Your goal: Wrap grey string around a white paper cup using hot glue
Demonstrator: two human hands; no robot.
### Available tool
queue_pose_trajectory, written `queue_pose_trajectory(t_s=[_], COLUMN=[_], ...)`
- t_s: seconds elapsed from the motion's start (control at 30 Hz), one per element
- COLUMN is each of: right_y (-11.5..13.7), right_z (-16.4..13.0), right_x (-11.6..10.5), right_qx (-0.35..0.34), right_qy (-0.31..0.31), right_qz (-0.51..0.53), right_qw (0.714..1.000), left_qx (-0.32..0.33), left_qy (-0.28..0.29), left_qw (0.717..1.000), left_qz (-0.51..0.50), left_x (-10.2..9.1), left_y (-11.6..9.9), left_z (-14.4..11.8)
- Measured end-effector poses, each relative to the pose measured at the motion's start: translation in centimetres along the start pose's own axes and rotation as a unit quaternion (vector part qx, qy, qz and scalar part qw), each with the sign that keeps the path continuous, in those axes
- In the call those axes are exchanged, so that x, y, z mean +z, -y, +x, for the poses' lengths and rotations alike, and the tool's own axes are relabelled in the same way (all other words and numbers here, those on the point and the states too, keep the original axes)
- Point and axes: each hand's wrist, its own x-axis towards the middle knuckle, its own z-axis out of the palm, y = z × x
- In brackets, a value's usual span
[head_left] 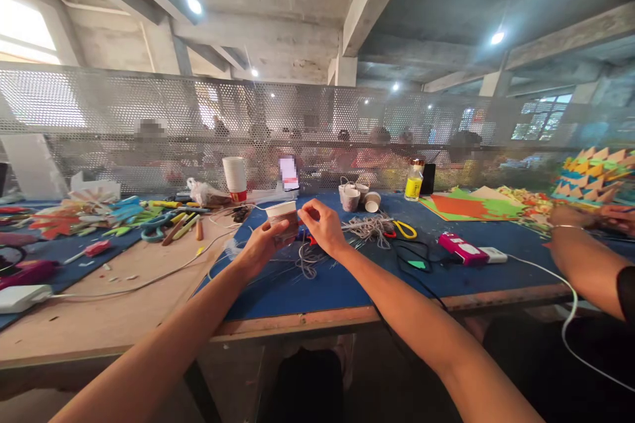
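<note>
A white paper cup, its side covered in grey-brown cord below the rim, is held slightly tilted above the blue table mat. My left hand wraps round it from the left and below. At the cup's right side, my right hand is closed in a pinch; whatever its fingertips hold is too small to make out. Loose grey cord lies tangled just right of that hand, with yellow-handled scissors beside it. Behind it stand cord-covered cups, and a small cup lies on its side.
A cup stack and a phone stand along the perforated screen. Markers and blue scissors lie left. Rightward are a yellow-labelled bottle, coloured paper, a pink device with a white cable, and another person's arm.
</note>
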Motion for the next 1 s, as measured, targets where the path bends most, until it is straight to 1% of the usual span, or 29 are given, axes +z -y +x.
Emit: queue_pose_trajectory(t_s=[0.23, 0.33, 0.77, 1.0], right_y=[0.18, 0.13, 0.07, -0.28], right_z=[0.00, 0.07, 0.16, 0.32], right_x=[-0.07, -0.04, -0.15, -0.04], right_qx=[0.027, 0.039, 0.058, 0.063], right_qy=[0.000, 0.003, 0.012, 0.016], right_qz=[0.014, 0.021, 0.036, 0.041], right_qw=[1.000, 0.999, 0.998, 0.997], left_qx=[-0.001, 0.000, 0.002, 0.000], left_qy=[0.013, 0.009, 0.012, 0.010], left_qw=[1.000, 1.000, 1.000, 1.000], left_qz=[-0.001, 0.001, 0.002, 0.007], left_x=[0.04, 0.03, 0.03, -0.27], left_y=[0.01, 0.04, -0.08, 0.10], left_z=[-0.05, -0.02, -0.07, 0.09])
